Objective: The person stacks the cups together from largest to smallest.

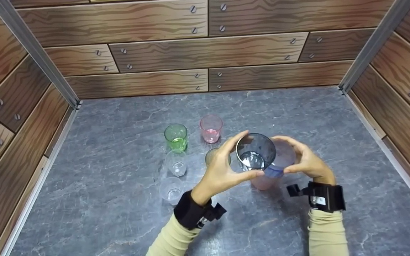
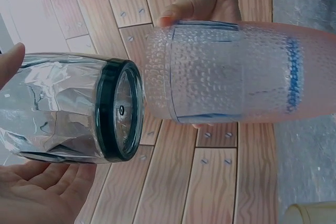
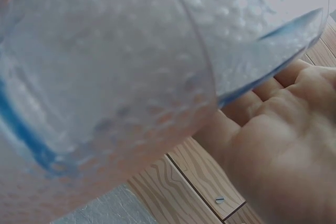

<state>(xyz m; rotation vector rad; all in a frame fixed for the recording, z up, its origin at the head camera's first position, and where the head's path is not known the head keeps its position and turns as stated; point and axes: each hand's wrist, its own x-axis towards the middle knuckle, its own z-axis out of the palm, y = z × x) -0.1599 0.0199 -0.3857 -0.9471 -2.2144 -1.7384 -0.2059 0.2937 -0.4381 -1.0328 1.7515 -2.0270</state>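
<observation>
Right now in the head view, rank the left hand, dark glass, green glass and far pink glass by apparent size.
1. Left hand
2. Dark glass, probably nearer the camera
3. Green glass and far pink glass: too alike to rank

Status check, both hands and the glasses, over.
Left hand holding dark glass. Right hand gripping glass stack. Dark glass close to glass stack. Nothing visible between them.

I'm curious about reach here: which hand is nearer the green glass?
Left. In the head view, the left hand, holding the dark glass, is right of and below the green glass; the right hand, gripping the stacked glasses, is farther to the right.
</observation>
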